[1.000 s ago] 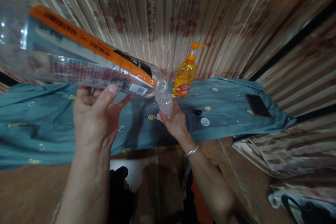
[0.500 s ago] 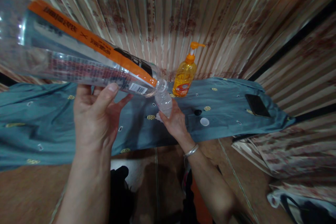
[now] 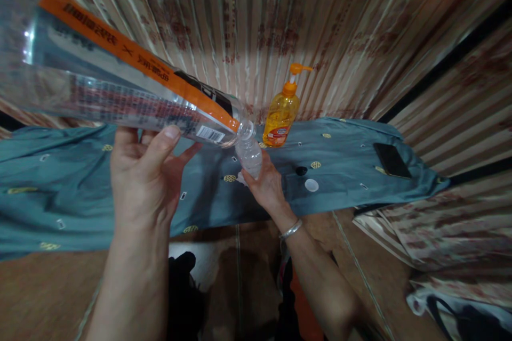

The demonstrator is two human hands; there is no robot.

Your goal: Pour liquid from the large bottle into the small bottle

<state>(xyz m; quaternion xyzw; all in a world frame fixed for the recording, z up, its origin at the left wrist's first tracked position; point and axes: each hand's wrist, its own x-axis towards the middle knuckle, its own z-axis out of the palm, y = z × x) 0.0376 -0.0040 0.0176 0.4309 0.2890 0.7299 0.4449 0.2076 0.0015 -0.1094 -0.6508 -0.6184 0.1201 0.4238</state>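
large bottle [image 3: 132,82], clear and banded with an orange and grey label, slants down from upper left to centre, above the teal cloth [image 3: 340,149]; its neck is the lower end. my left hand [image 3: 144,178] supports it from below, thumb on the near side and fingers partly hidden behind, the grip spread wide around the body. at the neck it meets the mouth of a small bottle [image 3: 250,155], also clear, the two openings appearing to touch; whether liquid passes between them i cannot tell. my right hand [image 3: 267,184] is closed around the small bottle, which leans toward the large one, and a silver bracelet [image 3: 291,229] circles that wrist. just beyond the small bottle, a pump bottle [image 3: 281,122] of yellow-orange liquid stands upright on the cloth, its orange spout turned right. nearer me and to the right lie a black cap [image 3: 301,171] and, just beside it, a white disc [image 3: 311,185]. well apart, toward the right end, rests a dark phone [image 3: 392,160]. a pleated curtain [image 3: 200,16] hangs behind.
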